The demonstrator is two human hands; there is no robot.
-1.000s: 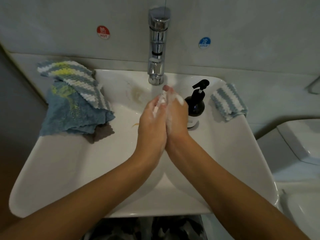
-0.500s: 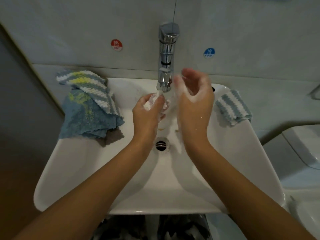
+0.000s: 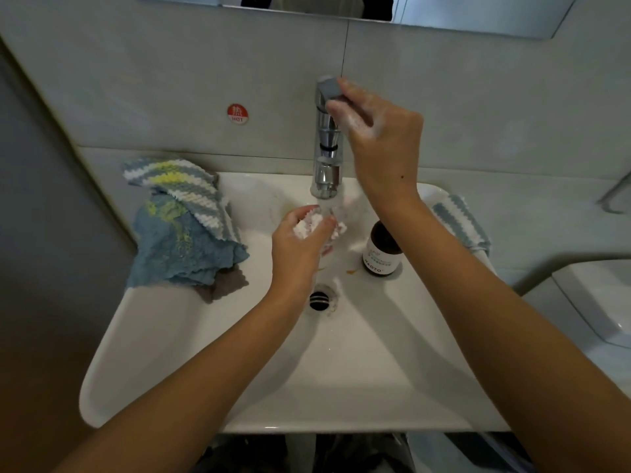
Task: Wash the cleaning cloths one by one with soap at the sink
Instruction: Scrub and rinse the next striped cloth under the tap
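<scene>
Both bare forearms reach forward from the bottom corners. The right hand [image 3: 379, 131] is raised higher and farther forward, wrist bent, back of the hand toward the camera, fingers [image 3: 345, 97] curled around the tap's top [image 3: 328, 86]; suds streak the knuckles. The left hand [image 3: 300, 247] sits lower, near the middle, palm turned up and fingers cupped around white foam [image 3: 309, 225]; it seems to hold nothing solid, though blur hides the fingertips.

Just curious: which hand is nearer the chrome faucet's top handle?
Right. The right hand grips the faucet handle; the left hand, foamy, is below near the spout.
</scene>
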